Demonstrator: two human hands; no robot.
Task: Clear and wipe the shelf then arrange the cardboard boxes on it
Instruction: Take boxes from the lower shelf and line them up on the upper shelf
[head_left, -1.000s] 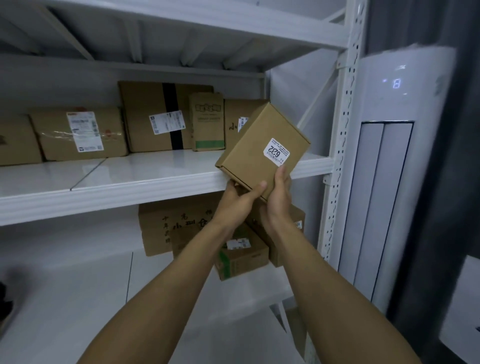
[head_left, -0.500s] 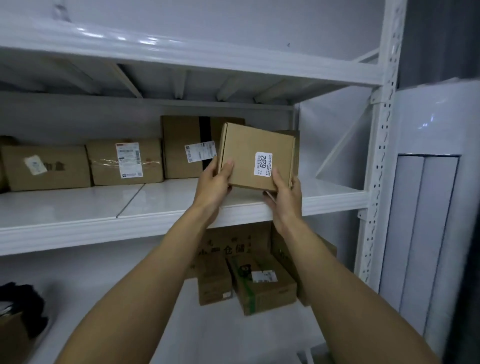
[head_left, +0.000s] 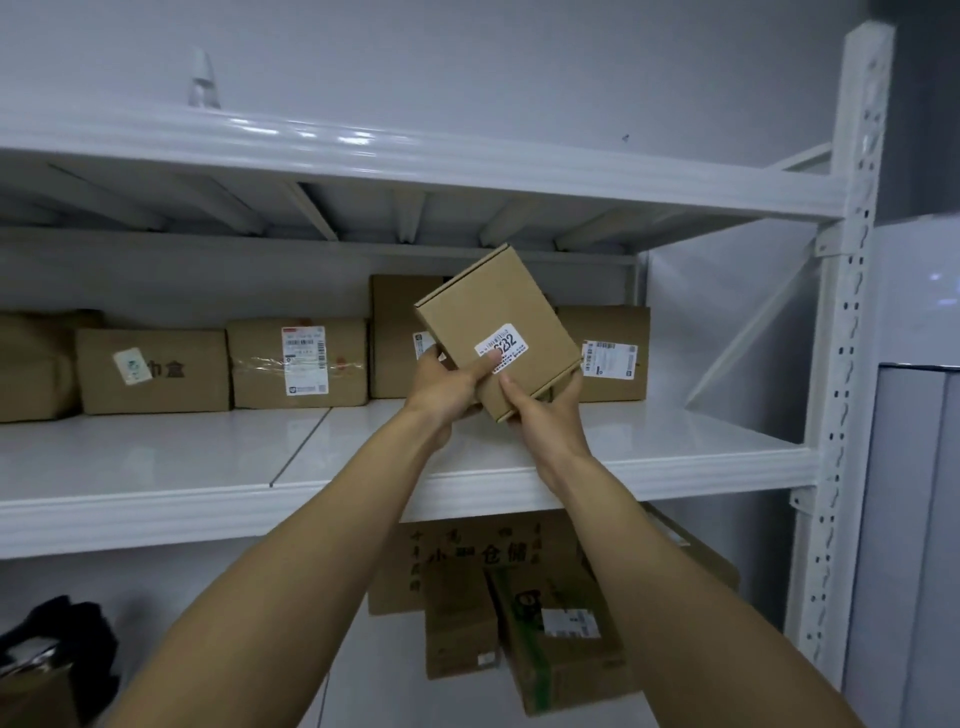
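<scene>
The box is held tilted in the air, above the middle shelf near its right end. The left hand grips the lower left edge, thumb on the white label. The right hand grips the lower right corner. Other boxes stand in a row along the shelf's back.

All my feed gives me of the body is two arms. The left forearm and right forearm are bare along their whole visible length, right to the lower edge of view. The left hand and right hand are bare as well, each with its thumb in plain sight.
</scene>
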